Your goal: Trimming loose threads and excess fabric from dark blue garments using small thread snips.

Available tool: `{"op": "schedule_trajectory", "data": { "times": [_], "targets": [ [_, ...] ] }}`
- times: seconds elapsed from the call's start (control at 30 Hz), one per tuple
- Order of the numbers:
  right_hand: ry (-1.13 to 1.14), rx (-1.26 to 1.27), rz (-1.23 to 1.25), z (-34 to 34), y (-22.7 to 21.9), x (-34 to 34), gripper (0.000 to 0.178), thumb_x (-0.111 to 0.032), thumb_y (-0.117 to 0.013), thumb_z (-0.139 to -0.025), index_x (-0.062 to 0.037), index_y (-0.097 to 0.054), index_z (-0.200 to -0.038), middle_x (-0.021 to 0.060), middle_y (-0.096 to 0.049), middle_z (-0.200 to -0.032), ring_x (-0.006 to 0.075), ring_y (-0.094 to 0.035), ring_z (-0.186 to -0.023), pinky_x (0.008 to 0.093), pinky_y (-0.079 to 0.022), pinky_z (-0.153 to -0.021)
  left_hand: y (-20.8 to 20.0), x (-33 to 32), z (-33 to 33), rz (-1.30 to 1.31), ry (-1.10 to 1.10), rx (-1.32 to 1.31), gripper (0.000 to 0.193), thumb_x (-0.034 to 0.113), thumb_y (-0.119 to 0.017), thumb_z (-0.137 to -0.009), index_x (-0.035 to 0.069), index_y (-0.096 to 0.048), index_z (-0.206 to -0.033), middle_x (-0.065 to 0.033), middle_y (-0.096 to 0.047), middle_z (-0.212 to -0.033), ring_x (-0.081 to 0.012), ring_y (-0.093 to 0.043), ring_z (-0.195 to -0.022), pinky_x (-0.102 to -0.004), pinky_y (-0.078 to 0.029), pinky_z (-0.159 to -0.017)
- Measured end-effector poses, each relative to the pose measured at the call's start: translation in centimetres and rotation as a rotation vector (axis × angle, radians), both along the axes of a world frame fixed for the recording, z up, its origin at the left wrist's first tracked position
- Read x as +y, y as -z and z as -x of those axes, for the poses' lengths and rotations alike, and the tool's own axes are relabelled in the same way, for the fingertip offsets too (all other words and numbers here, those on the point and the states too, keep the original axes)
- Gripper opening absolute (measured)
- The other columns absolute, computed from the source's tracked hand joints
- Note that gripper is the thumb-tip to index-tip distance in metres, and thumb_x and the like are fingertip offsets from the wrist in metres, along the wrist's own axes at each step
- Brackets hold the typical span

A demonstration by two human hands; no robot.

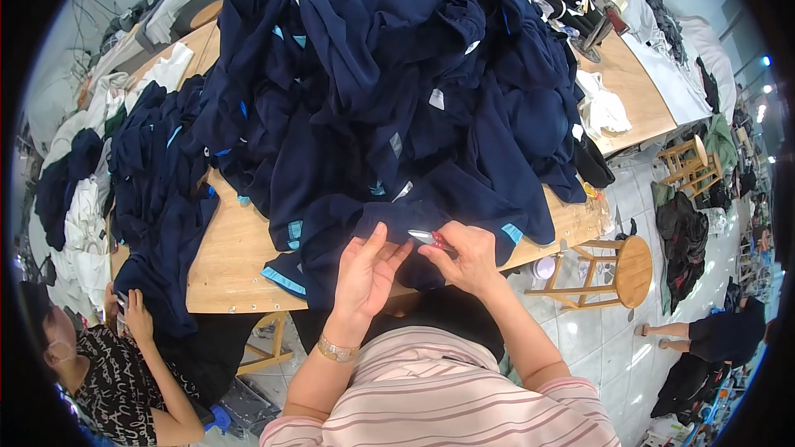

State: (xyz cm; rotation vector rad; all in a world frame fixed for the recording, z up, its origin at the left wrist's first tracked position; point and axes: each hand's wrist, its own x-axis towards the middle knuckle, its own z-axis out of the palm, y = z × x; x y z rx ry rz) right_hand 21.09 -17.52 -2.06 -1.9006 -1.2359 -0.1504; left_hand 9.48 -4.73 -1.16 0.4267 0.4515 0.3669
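My right hand [465, 257] is closed round small thread snips [427, 237] with red handles; their metal blades point left. My left hand [368, 269] is half turned up beside the blades, fingers apart, and no cloth shows gripped in it. Both hands are over a navy blue garment [331, 228] with light blue trim, lying at the near table edge. Beyond them rises a large heap of navy garments [381, 50], with some white tags and light blue patches showing.
The wooden table [228, 257] bears the heap. At left a co-worker [103, 364] handles another navy garment [153, 223]. A wooden stool [633, 271] stands on the tiled floor at right, with dark clothes [683, 236] beyond it. Another person [729, 331] is farther right.
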Motion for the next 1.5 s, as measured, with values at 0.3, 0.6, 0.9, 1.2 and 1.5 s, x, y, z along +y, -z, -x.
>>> {"op": "schedule_trajectory", "data": {
  "times": [0.3, 0.6, 0.9, 1.2, 1.5],
  "targets": [
    [-0.030, -0.102, 0.036, -0.1, -0.7, 0.5, 0.034, -0.037, -0.069, -0.075, -0.0095, -0.052, -0.065, 0.0028, -0.048, -0.055, 0.0203, -0.048, -0.045, 0.0289, -0.035, -0.046, -0.4, -0.4, -0.1, -0.071, -0.002, 0.036, 0.015, 0.015, -0.052, -0.092, 0.003, -0.062, -0.093, -0.0095, -0.064, -0.098, -0.0171, -0.061, -0.093, -0.0347, -0.049, -0.088],
    [0.030, -0.121, -0.016, -0.1, -0.6, 0.1, 0.033, -0.037, -0.070, -0.073, -0.0097, -0.053, -0.066, 0.0025, -0.048, -0.057, 0.0189, -0.046, -0.045, 0.0286, -0.032, -0.046, -0.3, -0.5, -0.1, -0.112, -0.037, 0.038, 0.015, 0.014, -0.052, -0.092, 0.003, -0.062, -0.093, -0.0092, -0.066, -0.093, -0.0167, -0.063, -0.090, -0.0336, -0.050, -0.087],
    [-0.004, -0.282, 0.055, -0.2, -1.1, -0.1, 0.032, -0.037, -0.071, -0.072, -0.0093, -0.056, -0.067, 0.0027, -0.051, -0.057, 0.0179, -0.047, -0.046, 0.0285, -0.033, -0.047, -0.2, -0.5, -0.1, -0.141, -0.003, 0.012, 0.016, 0.015, -0.051, -0.092, 0.002, -0.061, -0.094, -0.0097, -0.065, -0.094, -0.0179, -0.063, -0.090, -0.0341, -0.051, -0.086],
    [0.000, -0.327, 0.048, -0.4, -1.1, -0.1, 0.034, -0.039, -0.068, -0.074, -0.0121, -0.051, -0.064, -0.0003, -0.044, -0.054, 0.0142, -0.046, -0.045, 0.0276, -0.028, -0.046, -0.3, -0.5, -0.2, -0.139, -0.009, 0.028, 0.016, 0.015, -0.050, -0.093, 0.002, -0.060, -0.094, -0.0104, -0.065, -0.094, -0.0181, -0.063, -0.090, -0.0340, -0.051, -0.085],
    [-0.024, -0.339, 0.039, -0.6, -0.9, -0.1, 0.034, -0.038, -0.069, -0.074, -0.0119, -0.050, -0.063, -0.0002, -0.043, -0.054, 0.0140, -0.046, -0.045, 0.0276, -0.028, -0.046, -0.3, -0.6, -0.1, -0.188, -0.022, 0.036, 0.015, 0.015, -0.052, -0.092, 0.003, -0.060, -0.095, -0.0104, -0.065, -0.095, -0.0183, -0.063, -0.091, -0.0336, -0.051, -0.084]
  ]
}}
